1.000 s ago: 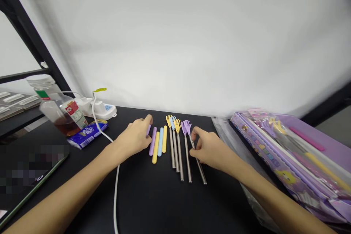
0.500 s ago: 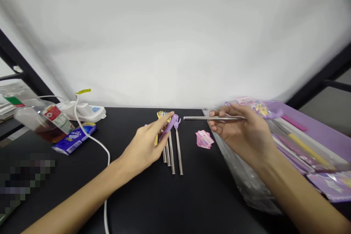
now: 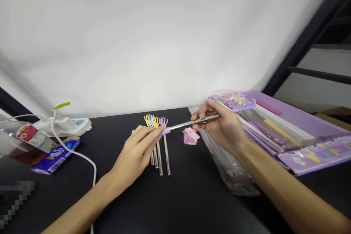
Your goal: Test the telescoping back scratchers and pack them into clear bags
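Observation:
My left hand point(image 3: 138, 150) is closed around a purple plastic handle point(image 3: 164, 132), most of it hidden under my fingers. A slim metal rod point(image 3: 182, 125) runs from the handle's right end into my right hand point(image 3: 219, 124), which pinches it between thumb and fingers. Rod and handle meet in line; whether the rod sits inside the handle I cannot tell. Behind and below my left hand lie several back scratchers with metal shafts point(image 3: 166, 157). Their hand-shaped heads are yellow point(image 3: 155, 121), blue and purple point(image 3: 163, 121).
Small pink cards point(image 3: 191, 136) lie at the middle. A purple tray point(image 3: 296, 115) of wrapped items stands right, with clear plastic bags point(image 3: 233, 175) beside it. Leftward are a white cable point(image 3: 85, 156), a power strip point(image 3: 79, 126), a blue tissue pack point(image 3: 57, 155) and a bottle point(image 3: 30, 142).
The rod in my right hand has come left to the purple handle, and its end now meets the handle's. My left hand has turned the handle towards the rod. The view has shifted right.

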Motion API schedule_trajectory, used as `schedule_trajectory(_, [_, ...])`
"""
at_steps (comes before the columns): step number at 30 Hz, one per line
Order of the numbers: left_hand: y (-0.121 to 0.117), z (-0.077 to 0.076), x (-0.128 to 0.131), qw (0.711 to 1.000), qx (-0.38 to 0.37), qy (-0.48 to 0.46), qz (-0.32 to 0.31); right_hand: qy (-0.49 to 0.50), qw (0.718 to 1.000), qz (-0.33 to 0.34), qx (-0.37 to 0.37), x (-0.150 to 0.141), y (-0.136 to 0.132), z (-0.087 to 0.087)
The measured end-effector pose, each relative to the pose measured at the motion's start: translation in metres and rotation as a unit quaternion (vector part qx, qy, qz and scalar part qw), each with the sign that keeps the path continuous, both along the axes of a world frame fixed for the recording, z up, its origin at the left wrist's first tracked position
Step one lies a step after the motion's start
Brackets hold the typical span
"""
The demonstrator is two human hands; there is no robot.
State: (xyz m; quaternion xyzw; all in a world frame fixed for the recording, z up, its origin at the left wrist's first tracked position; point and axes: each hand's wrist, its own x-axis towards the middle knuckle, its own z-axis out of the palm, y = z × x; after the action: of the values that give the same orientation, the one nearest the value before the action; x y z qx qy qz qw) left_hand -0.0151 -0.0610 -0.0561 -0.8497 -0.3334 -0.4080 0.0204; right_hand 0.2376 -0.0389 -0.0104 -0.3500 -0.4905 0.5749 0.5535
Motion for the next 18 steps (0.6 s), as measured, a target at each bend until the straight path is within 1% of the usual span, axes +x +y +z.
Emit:
schedule_trajectory(5, [0.004,-0.002,-0.004,0.998,0.031,0.03,-0.048,0.014,0.998,0.047,0.031,-0.001,-0.001,-0.002])
schedule_trajectory(8, [0.003,-0.001,-0.005,0.996,0.04,0.037,-0.065,-0.001,0.998,0.044,0.054,-0.005,-0.004,-0.002])
schedule_trajectory(12, [-0.001,0.003,-0.001,0.997,0.042,-0.006,-0.06,-0.008,0.997,0.031,0.067,-0.013,-0.008,-0.005])
schedule_trajectory(14, [-0.004,0.007,0.001,0.998,0.019,-0.021,-0.062,-0.024,0.997,0.037,0.058,-0.018,-0.011,-0.008])
schedule_trajectory(18, [-0.01,0.013,0.005,0.993,-0.094,-0.046,-0.062,-0.041,0.995,0.062,0.07,-0.027,-0.016,-0.012])
